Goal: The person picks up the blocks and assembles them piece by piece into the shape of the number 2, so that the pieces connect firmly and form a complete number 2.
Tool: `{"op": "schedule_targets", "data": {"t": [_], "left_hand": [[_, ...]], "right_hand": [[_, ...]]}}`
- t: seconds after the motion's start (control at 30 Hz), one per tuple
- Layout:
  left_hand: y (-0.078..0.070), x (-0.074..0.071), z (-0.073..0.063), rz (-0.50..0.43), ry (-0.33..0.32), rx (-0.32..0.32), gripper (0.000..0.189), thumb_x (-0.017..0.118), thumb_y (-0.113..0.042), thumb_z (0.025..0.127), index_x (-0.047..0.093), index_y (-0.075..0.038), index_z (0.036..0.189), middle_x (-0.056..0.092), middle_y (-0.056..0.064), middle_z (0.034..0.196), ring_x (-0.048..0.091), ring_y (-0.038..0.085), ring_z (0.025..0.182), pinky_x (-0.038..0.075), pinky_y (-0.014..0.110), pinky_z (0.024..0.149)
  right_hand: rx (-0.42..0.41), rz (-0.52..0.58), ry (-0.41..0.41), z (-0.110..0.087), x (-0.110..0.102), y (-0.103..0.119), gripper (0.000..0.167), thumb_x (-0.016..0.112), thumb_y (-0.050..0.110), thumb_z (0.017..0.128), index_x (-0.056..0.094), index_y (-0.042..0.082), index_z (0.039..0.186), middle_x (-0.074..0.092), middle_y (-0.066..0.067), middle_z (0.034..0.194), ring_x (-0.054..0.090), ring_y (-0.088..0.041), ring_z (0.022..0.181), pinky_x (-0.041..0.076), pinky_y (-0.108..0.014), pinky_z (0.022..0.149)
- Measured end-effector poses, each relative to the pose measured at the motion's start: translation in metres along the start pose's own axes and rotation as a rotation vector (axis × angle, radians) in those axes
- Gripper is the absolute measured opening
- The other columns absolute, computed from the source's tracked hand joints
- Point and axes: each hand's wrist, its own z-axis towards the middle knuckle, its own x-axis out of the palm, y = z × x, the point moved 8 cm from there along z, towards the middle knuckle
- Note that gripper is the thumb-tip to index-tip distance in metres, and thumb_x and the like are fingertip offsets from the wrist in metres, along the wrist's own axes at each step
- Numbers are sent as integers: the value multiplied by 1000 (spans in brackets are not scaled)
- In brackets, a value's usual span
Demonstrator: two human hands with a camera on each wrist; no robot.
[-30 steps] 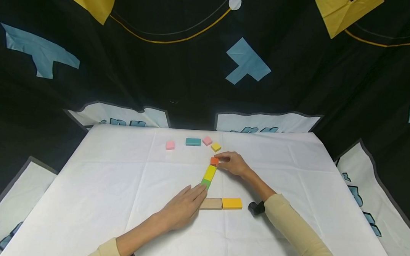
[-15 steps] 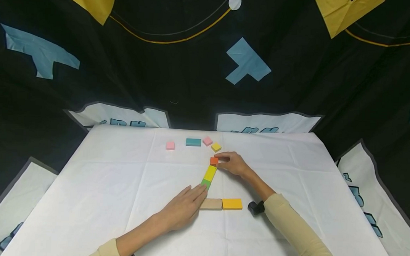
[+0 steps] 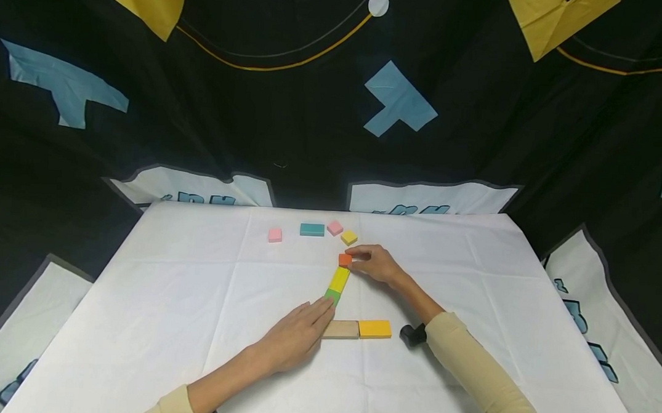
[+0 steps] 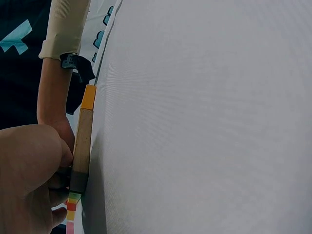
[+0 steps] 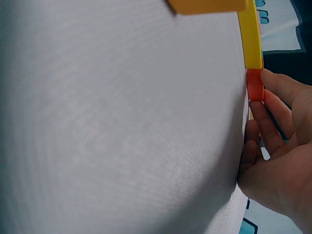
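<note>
My right hand (image 3: pixel 377 264) pinches a small orange-red block (image 3: pixel 344 260) between thumb and fingers, at the far end of a yellow block (image 3: pixel 339 279). In the right wrist view the orange-red block (image 5: pixel 255 84) sits right at the yellow block's end. A green block (image 3: pixel 332 294) continues this slanted row toward me. My left hand (image 3: pixel 299 329) lies with straight fingers, its fingertips on the green block's near end. It also covers the left end of a plain wooden block (image 3: pixel 341 329), which lines up with an orange-yellow block (image 3: pixel 375 329) to its right.
Behind the row lie a pink block (image 3: pixel 275 235), a teal block (image 3: pixel 312 230), a second pink block (image 3: pixel 335 227) and a small yellow block (image 3: pixel 349 237). A white cloth covers the table (image 3: pixel 155 297). A dark patterned curtain (image 3: pixel 290 118) hangs behind the table's far edge.
The orange-red block has shifted very slightly left at the end of the yellow block, with my right fingers still on it. My left hand has stayed in place.
</note>
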Motion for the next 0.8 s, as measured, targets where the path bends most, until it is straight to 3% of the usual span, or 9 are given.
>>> {"op": "schedule_targets", "data": {"t": [0.8], "left_hand": [[0,-1,0,2,-10,4,48,47,-19,105,44,1,148,35,15,158,32,27,145,29,43,117]], "right_hand": [[12,-13,-2,2,1,-2,35,74,19,91,72,19,126,60,-6,138,50,-27,128,40,-49,110]]}}
